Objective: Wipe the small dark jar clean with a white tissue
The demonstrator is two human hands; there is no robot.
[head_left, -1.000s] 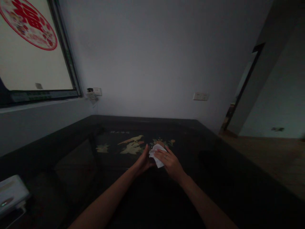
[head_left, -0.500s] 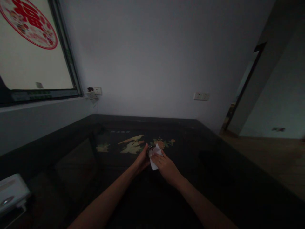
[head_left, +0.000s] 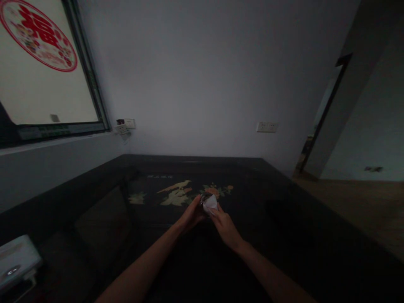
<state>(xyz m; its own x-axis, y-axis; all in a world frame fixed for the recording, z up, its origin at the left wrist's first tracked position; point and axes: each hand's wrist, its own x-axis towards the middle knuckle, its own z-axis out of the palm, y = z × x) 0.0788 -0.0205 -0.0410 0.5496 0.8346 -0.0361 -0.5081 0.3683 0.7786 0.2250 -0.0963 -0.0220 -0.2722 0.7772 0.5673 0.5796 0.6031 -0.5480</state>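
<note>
Over the dark tabletop (head_left: 195, 261), both hands meet near the middle of the view. My left hand (head_left: 191, 213) is closed around a small dark object with a shiny, rounded rim (head_left: 204, 196); its kind is too dim to make out. Bunched in the fingers of my right hand (head_left: 226, 227) is a white tissue (head_left: 211, 202), pressed against the shiny object and covering part of it. Beyond the hands, a picture of a bird and flowers (head_left: 176, 194) decorates the dark surface.
A white box-shaped thing (head_left: 19, 256) sits at the lower left edge. Wall sockets (head_left: 267, 127) are on the pale wall behind. At the left is a window (head_left: 47, 97) with a round red sticker (head_left: 41, 35). A wooden floor (head_left: 356, 202) lies at the right.
The tissue, spread with a corner hanging down before, is now bunched against the shiny object, whose rim shows more. Both hands have shifted slightly right.
</note>
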